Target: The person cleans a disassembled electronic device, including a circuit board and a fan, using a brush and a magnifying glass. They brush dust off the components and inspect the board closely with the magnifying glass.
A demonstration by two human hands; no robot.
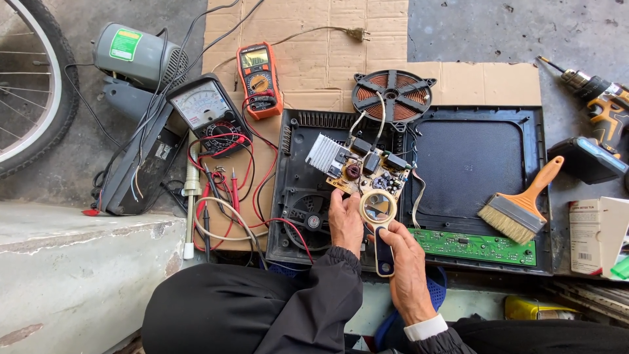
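The circuit board point(363, 169), tan with a finned silver heat sink point(324, 152) at its left end, sits tilted on the opened black appliance housing point(298, 190), directly ahead of both hands. The left hand point(345, 223) rests on the near edge of the board, fingers extended and close together, their tips touching the board's lower left edge; it steadies rather than grips, and no pinch is visible. The right hand point(407, 265) is closed around the dark blue handle of a magnifying glass point(379, 208), fingers wrapped and pressed together, thumb along the handle. The cream-rimmed lens hovers just above the near edge of the board, between the two hands; whether the rim touches the board cannot be told. Beyond the board lies a round copper coil point(393, 92) on a black spoked frame, joined to the board by white wires. To the right, within the same housing, lie a green circuit strip point(475, 246) and a paintbrush point(521, 206) with an orange handle, well apart from the hands. To the left, on cardboard point(327, 46), lie an orange digital multimeter point(259, 80), a black analogue meter point(204, 111) and a tangle of red and black test leads point(223, 190). A cordless drill point(599, 105) lies at far right, a grey motor point(134, 54) at far left beside a bicycle wheel point(33, 85). Nothing lies between the hands and the board.
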